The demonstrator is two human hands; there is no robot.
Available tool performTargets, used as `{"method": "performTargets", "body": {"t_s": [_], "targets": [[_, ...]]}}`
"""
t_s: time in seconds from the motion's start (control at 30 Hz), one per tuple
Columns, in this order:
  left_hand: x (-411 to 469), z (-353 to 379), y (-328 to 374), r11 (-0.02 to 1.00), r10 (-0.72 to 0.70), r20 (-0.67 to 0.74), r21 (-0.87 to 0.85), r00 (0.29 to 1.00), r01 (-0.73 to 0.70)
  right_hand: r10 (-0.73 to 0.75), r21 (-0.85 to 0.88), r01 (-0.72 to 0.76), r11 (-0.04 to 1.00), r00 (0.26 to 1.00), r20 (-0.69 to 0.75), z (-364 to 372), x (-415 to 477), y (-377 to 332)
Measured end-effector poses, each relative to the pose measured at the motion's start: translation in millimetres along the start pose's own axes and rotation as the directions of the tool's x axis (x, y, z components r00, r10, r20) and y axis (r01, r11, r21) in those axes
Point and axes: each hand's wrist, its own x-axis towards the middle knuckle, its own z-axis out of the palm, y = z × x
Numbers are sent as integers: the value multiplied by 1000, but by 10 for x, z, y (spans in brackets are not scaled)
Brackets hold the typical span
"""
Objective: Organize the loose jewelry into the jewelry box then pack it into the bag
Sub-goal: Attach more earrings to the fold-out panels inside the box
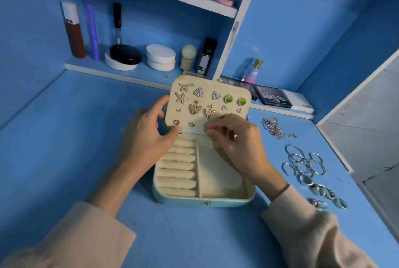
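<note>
Open on the blue tabletop (64, 149): a teal jewelry box (203, 202), earring panel (207, 88) raised at its back, studded with earrings (195, 109) shaped as starfish, triangles, green rounds, butterflies, hearts. Left hand (146, 136) gripping the panel's left edge, thumb in front. Right hand (237, 144) pinching at the panel's lower edge, anything between the fingertips too small to tell. Right of the box: tangled chains (273, 127), bangles (302, 163), rings (323, 192).
</note>
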Motion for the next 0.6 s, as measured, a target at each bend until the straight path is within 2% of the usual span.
{"method": "performTargets", "body": {"t_s": [0.23,0.6], "targets": [[7,-3,-9,1000,0,9,13,1000,0,50,-31,-51,998,998,-28,9,-11,27],[8,-1,-20,1000,6,14,16,1000,-6,24,-112,-23,993,1000,10,29,27,1]]}}
